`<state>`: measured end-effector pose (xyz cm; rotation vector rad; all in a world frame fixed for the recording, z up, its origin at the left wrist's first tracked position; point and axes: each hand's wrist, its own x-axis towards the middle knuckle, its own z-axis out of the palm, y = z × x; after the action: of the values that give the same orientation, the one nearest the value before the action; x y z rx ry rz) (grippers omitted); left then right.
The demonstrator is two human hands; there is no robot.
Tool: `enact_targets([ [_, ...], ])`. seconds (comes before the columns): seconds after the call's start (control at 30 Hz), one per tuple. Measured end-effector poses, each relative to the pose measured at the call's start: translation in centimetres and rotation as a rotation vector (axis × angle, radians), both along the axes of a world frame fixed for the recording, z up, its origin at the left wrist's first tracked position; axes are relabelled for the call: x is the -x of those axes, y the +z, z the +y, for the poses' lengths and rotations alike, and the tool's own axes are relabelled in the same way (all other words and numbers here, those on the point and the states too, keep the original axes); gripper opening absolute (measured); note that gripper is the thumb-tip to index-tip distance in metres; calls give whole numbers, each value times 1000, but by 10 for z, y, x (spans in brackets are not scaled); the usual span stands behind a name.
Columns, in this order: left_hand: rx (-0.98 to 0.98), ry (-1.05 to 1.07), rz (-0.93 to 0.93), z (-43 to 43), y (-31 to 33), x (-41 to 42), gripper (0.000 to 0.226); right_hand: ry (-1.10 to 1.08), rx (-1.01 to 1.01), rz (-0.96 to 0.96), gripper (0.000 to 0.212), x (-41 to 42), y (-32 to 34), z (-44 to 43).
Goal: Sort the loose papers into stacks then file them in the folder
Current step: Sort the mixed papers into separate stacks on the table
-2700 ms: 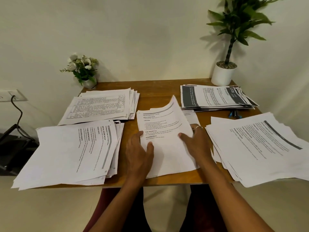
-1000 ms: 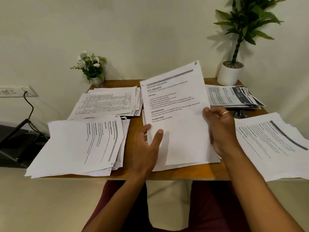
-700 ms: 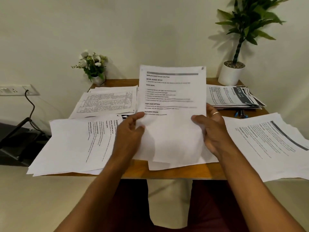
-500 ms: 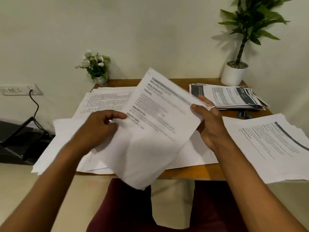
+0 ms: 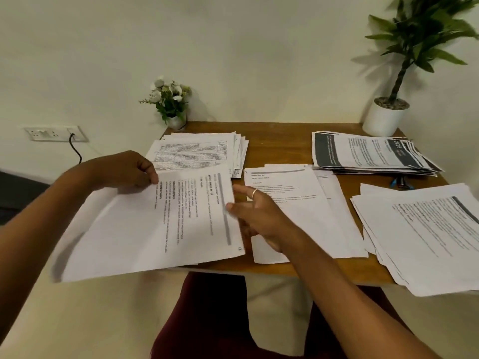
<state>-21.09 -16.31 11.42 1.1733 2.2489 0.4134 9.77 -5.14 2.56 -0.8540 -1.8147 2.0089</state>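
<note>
My left hand (image 5: pixel 127 169) pinches the far edge of a printed sheet (image 5: pixel 160 224) turned sideways over the front-left stack, which it hides. My right hand (image 5: pixel 259 213) hovers at that sheet's right edge, fingers relaxed and holding nothing. A small centre pile of papers (image 5: pixel 305 208) lies just right of my right hand. Another stack (image 5: pixel 202 151) sits at the back left, a dark-banded stack (image 5: pixel 368 156) at the back right, and a large stack (image 5: pixel 425 234) overhangs the wooden table (image 5: pixel 280 141) at the front right. No folder is visible.
A small flower pot (image 5: pixel 173 107) stands at the table's back-left corner, a tall potted plant (image 5: pixel 388 112) at the back right. A blue object (image 5: pixel 400 182) peeks out beside the dark-banded stack. A wall socket with a black cable (image 5: pixel 57 134) is on the left.
The top sheet was lifted from the centre pile by both hands, turned sideways and carried left over the front-left stack. My right hand has let go of it; my left still holds it.
</note>
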Motion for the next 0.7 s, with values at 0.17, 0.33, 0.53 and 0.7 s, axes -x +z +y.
enact_targets([
  [0.17,77,-36,238,9,-29,26,21,66,24,17,73,9,-14,-11],
  [0.33,155,-79,617,23,-61,28,22,-30,-56,-34,44,-9,-19,-1],
  [0.53,-289,30,689,24,-72,-24,31,-358,-446,-288,15,-53,-34,34],
  [0.7,-578,-57,297,27,-72,-144,18,-531,-780,-761,59,-94,-42,57],
])
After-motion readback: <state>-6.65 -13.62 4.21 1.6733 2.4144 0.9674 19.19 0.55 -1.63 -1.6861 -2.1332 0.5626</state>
